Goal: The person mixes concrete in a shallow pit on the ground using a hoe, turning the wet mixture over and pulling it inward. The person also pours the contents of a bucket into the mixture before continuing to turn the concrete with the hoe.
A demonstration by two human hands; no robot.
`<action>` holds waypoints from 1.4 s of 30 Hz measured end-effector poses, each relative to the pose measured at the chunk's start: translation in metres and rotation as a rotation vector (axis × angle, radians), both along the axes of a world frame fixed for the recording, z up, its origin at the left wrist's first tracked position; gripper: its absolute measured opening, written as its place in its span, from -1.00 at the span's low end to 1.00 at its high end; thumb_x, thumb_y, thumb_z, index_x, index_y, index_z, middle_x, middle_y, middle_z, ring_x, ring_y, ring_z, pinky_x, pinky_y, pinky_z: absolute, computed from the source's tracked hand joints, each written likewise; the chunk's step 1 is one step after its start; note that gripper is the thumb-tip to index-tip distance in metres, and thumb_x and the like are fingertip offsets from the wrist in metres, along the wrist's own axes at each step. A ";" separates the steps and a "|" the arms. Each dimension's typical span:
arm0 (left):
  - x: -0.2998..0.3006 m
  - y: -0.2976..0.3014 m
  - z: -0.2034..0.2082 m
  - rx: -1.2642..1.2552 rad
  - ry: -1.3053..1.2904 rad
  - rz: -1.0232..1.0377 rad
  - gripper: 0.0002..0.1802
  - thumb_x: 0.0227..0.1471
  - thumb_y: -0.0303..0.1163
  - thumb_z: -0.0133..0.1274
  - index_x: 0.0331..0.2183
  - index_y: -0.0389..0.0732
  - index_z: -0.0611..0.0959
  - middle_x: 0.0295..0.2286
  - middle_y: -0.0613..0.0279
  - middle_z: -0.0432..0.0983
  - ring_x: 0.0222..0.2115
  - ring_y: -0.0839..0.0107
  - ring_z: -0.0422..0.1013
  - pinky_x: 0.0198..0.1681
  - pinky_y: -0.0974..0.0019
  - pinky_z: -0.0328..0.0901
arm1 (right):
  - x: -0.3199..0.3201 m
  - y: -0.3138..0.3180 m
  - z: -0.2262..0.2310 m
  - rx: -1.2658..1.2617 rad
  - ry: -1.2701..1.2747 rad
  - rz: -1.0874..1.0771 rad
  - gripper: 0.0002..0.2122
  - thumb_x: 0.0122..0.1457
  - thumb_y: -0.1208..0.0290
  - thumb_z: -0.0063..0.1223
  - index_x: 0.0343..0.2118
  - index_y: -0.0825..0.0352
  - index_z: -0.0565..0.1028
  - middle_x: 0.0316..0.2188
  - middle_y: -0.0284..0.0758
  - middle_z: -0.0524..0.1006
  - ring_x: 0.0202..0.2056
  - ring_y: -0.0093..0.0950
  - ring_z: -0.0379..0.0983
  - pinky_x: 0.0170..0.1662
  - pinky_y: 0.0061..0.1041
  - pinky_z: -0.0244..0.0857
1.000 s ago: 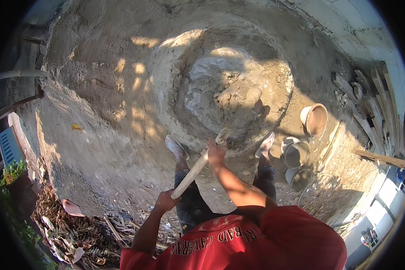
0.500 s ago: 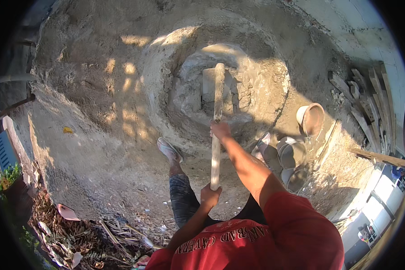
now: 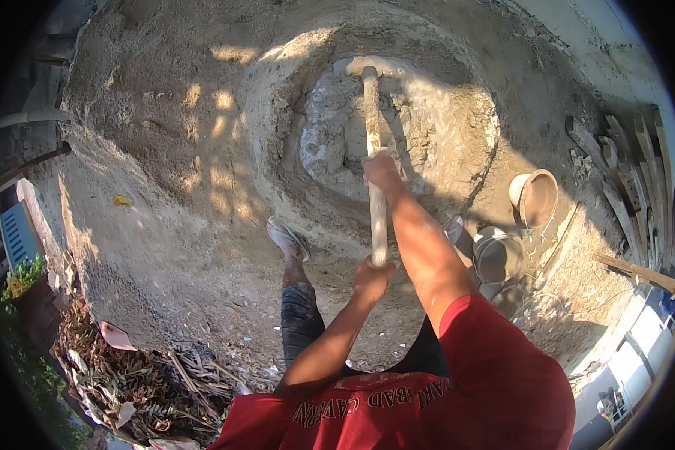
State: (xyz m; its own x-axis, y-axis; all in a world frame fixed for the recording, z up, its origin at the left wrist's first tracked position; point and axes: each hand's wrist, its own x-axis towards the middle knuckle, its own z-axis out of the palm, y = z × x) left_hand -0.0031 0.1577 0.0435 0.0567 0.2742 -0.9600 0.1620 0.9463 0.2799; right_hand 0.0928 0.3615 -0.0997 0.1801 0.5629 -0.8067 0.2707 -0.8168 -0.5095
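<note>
Dry leaves (image 3: 120, 360) lie heaped at left, and a sandalled foot (image 3: 287, 236) stands beside a round, rimmed hollow of wet mud (image 3: 326, 112). Over that mud stretches a wooden handle (image 3: 378, 225), the left hand's (image 3: 375, 279) grip wrapped around its near end, the right hand's (image 3: 382, 172) grip clamped farther along. Buckets (image 3: 534, 201), then planks (image 3: 630, 180), line the right.

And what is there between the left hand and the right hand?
The head view shows only bare pale handle between the left hand and the right hand.
</note>
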 end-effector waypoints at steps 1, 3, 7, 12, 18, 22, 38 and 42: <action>-0.021 -0.051 -0.009 0.069 -0.022 0.032 -0.60 -0.07 -0.19 0.32 -0.34 -0.31 0.57 -0.62 0.22 0.47 -0.59 0.39 0.41 -0.46 0.20 0.32 | -0.021 -0.034 0.012 -0.017 0.025 0.011 -0.63 0.13 0.42 0.05 -0.12 0.62 0.31 -0.56 -0.08 0.56 -0.58 -0.33 0.57 -0.52 -0.33 0.47; -0.043 -0.115 0.024 0.037 0.098 -0.178 -0.59 -0.06 -0.18 0.29 -0.29 -0.31 0.59 -0.53 0.03 0.55 -0.48 0.17 0.50 -0.35 0.12 0.35 | -0.040 -0.090 0.064 -0.134 -0.025 0.058 -0.62 0.13 0.38 0.06 -0.11 0.58 0.29 -0.57 -0.11 0.55 -0.62 -0.33 0.56 -0.56 -0.34 0.46; -0.032 -0.176 0.057 -0.056 0.128 -0.213 -0.59 -0.06 -0.17 0.27 -0.23 -0.26 0.61 -0.42 -0.06 0.59 -0.34 0.05 0.56 -0.25 0.10 0.39 | -0.015 -0.163 0.109 -0.028 -0.133 -0.045 -0.65 0.14 0.33 0.07 -0.08 0.38 0.29 -0.60 -0.22 0.50 -0.66 -0.40 0.49 -0.61 -0.40 0.39; 0.002 -0.059 0.000 0.421 0.110 -0.379 -0.59 -0.01 -0.17 0.23 -0.16 -0.22 0.61 -0.36 -0.11 0.61 -0.26 -0.06 0.55 -0.19 0.05 0.39 | 0.060 -0.065 0.079 0.194 -0.005 -0.283 -0.81 0.14 0.35 0.11 -0.40 0.40 0.44 -0.60 -0.33 0.47 -0.68 -0.52 0.44 -0.64 -0.48 0.31; 0.006 0.089 -0.010 0.342 -0.038 -0.448 -0.53 -0.08 -0.13 0.28 -0.25 -0.32 0.61 -0.43 -0.05 0.58 -0.38 0.16 0.53 -0.27 0.14 0.36 | 0.098 0.057 0.024 0.044 -0.293 -0.119 -0.61 0.12 0.20 0.06 -0.29 0.56 0.55 -0.48 -0.13 0.60 -0.44 -0.26 0.56 -0.37 -0.27 0.37; -0.096 -0.039 -0.010 0.330 0.068 -0.383 -0.51 -0.12 -0.12 0.29 -0.26 -0.34 0.62 -0.44 0.03 0.58 -0.41 0.21 0.52 -0.28 0.14 0.37 | -0.027 -0.047 0.030 -0.095 -0.102 -0.263 -0.73 0.13 0.30 -0.01 -0.33 0.47 0.53 -0.53 -0.13 0.56 -0.49 -0.30 0.57 -0.44 -0.29 0.47; -0.424 -0.015 0.233 0.698 0.333 -0.839 -0.47 0.02 -0.05 0.13 -0.03 -0.15 0.52 -0.29 -0.03 0.61 -0.23 0.02 0.55 -0.18 -0.02 0.42 | -0.253 -0.090 0.240 0.188 0.044 -0.576 -0.76 0.13 0.38 0.03 -0.33 0.52 0.40 -0.50 -0.19 0.41 -0.55 -0.30 0.43 -0.47 -0.25 0.46; -0.445 0.059 0.270 0.838 0.342 -1.013 -0.44 0.00 0.03 0.16 -0.05 -0.11 0.53 -0.24 -0.02 0.60 -0.13 -0.01 0.50 -0.07 -0.04 0.36 | -0.249 -0.064 0.221 0.210 0.106 -0.802 -0.76 0.13 0.37 -0.01 -0.30 0.51 0.43 -0.50 -0.19 0.44 -0.52 -0.28 0.43 -0.41 -0.27 0.43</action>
State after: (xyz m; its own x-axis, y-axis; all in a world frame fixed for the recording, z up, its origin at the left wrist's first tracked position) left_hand -0.4481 0.2168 0.3139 0.3744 0.7585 -0.5334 0.8558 -0.0613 0.5136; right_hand -0.1566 0.2973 0.1211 0.5190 0.4369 -0.7347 -0.4106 -0.6265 -0.6625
